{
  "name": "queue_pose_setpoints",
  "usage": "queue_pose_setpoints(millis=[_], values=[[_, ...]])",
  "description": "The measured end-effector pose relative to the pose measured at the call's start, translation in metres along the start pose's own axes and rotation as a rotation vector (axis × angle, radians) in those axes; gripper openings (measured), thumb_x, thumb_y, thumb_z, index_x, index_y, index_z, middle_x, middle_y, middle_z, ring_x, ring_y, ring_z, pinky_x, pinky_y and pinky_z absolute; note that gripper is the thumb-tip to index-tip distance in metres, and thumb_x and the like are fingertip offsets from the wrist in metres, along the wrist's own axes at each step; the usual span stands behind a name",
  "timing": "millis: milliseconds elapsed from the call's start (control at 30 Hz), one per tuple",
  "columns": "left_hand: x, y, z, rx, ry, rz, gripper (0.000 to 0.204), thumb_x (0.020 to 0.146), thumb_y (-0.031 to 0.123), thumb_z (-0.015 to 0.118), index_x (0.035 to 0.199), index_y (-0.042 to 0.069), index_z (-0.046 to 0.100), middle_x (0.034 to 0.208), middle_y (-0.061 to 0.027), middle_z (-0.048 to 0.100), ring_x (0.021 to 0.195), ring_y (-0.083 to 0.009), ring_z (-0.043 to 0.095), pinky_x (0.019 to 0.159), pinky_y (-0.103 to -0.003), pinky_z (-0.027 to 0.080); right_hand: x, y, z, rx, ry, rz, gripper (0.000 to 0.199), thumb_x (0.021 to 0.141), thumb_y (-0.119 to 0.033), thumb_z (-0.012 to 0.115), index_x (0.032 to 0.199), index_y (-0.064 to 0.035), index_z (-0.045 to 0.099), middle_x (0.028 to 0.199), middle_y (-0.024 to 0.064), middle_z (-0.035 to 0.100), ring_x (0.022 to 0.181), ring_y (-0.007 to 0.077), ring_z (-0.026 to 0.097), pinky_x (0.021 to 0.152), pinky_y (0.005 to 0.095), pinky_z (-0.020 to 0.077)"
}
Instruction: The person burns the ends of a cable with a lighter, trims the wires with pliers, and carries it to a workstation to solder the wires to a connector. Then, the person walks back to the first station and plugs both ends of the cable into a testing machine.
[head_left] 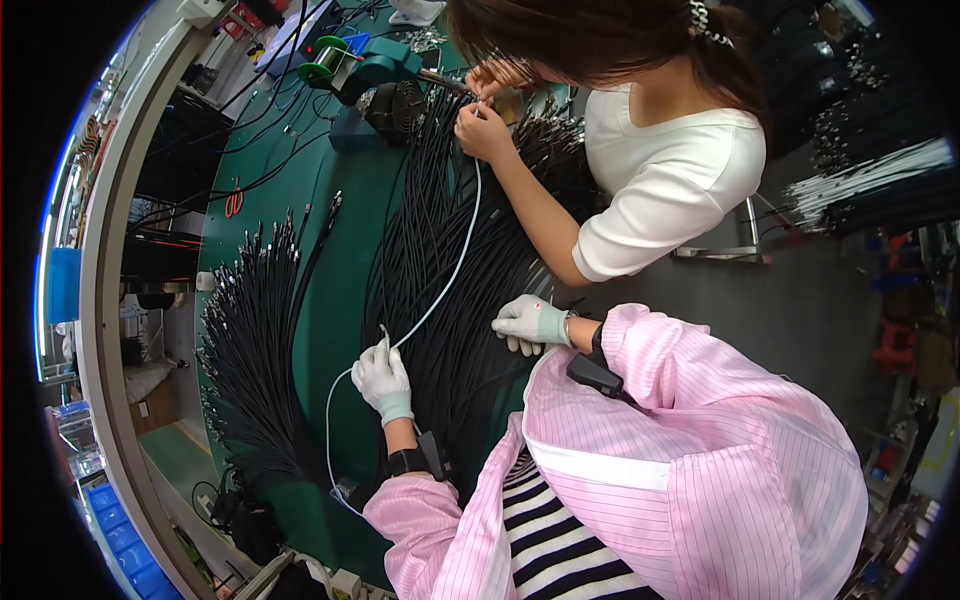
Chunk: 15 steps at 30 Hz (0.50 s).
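Observation:
My left hand [380,380], in a white glove, is closed in a pinch on a thin cable end with a small metal tip [384,331]. A white cable [463,262] runs from a co-worker's hands down to my left hand, and a loop of it comes out on the other side; I cannot tell whether my fingers grip it too. My right hand [532,323], gloved as well, rests on the long bundle of black cables [440,250], with its fingers slightly bent and apart and nothing visible in them.
Across the bench, a co-worker's bare hands [485,130] work beside a green machine [388,65] with a wire spool [325,62]. A second bundle of black cables [262,350] with metal ends lies at left on the green mat [335,260]. Red-handled scissors [234,202] lie farther back.

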<state>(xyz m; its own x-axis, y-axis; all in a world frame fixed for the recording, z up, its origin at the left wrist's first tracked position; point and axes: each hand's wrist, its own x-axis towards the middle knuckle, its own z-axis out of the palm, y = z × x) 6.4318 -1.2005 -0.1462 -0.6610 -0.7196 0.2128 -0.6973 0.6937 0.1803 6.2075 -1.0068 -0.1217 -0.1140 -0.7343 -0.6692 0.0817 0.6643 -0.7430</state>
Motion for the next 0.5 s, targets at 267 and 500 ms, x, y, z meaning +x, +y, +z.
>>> queue_pose_setpoints(millis=[267, 500], values=[[-0.001, 0.001, -0.01, 0.068, 0.025, 0.067, 0.018, 0.081, 0.023, 0.058, 0.09, 0.007, 0.061, 0.091, -0.0081, 0.058, 0.09, -0.0268, 0.054, 0.088, -0.04, 0.039, 0.006, 0.008, 0.001, 0.016, -0.007, -0.016, 0.03, 0.088, -0.028, 0.046, 0.086, -0.0015, 0.06, 0.066, 0.0055, 0.063, 0.042, 0.0121, 0.056, 0.037, 0.0248, 0.046], [-0.015, 0.05, -0.092, -0.285, 0.12, 0.176, 0.007, 0.083, 0.009, 0.056, 0.084, 0.002, 0.056, 0.073, -0.0124, 0.054, 0.066, -0.0282, 0.055, 0.063, -0.037, 0.043, -0.001, 0.015, 0.002, 0.286, -0.109, -0.175, 0.035, 0.087, -0.033, 0.053, 0.106, -0.0037, 0.056, 0.084, 0.0094, 0.065, 0.063, 0.0177, 0.063, 0.057, 0.0302, 0.053]])
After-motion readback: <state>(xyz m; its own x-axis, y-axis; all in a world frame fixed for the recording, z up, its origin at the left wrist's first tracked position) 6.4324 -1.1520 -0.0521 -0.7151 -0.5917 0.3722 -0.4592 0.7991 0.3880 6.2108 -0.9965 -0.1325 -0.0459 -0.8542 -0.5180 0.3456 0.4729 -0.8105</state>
